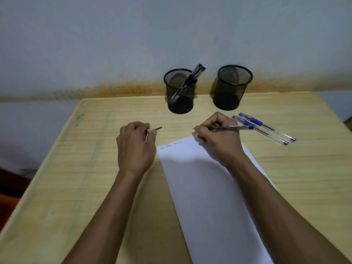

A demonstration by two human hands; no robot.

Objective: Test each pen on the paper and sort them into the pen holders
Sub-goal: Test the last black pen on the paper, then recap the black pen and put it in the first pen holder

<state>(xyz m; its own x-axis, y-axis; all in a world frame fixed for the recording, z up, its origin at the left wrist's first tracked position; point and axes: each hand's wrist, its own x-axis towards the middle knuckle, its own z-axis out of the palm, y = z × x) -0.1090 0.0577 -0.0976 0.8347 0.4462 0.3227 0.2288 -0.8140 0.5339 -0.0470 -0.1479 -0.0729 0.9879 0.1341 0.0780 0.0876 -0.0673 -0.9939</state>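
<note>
While the right hand grips a black pen just above the paper, the left hand's fingers pinch its cap; an unsteadied sheet may slide on the worktop, and the two blue pens may roll.

Two black mesh pen holders at the far edge: left holder and right holder. Two black pens leaning in the left one. Two blue pens lying at the right. One black pen in the right hand. One pen cap in the left hand. One sheet of paper. One table.
</note>
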